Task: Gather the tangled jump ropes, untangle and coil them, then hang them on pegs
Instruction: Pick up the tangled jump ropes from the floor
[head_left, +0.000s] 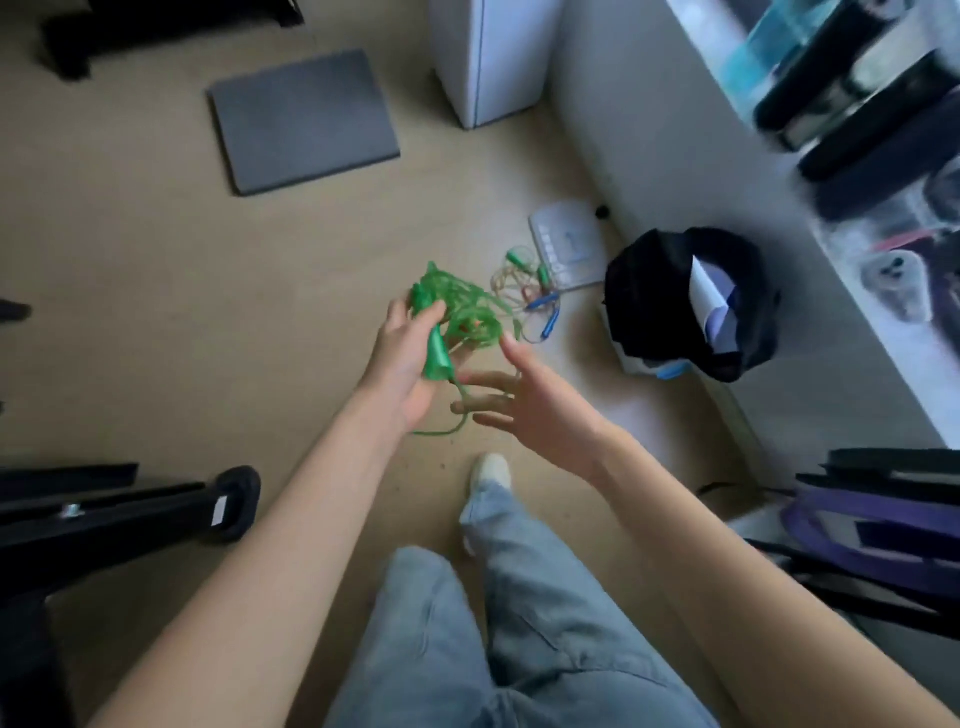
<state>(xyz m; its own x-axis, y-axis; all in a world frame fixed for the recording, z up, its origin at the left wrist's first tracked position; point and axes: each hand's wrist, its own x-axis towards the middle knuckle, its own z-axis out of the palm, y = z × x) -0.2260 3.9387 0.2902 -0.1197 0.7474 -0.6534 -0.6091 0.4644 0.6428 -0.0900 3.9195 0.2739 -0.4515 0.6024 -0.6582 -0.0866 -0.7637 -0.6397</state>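
The left hand (402, 364) grips a tangled green jump rope (457, 317) and its handle, held above the floor (156, 312). The right hand (535, 400), fingers spread and holding nothing, hovers just right of it. More tangled ropes (530, 291) lie on the floor farther right.

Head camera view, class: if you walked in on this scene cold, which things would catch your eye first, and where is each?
First, the bright green tangled jump rope at centre, held up by the left hand while the open right hand reaches towards it. Just beyond, a second tangle of ropes with green and blue handles lies on the floor. To its right sits a black bag against the pale wall.
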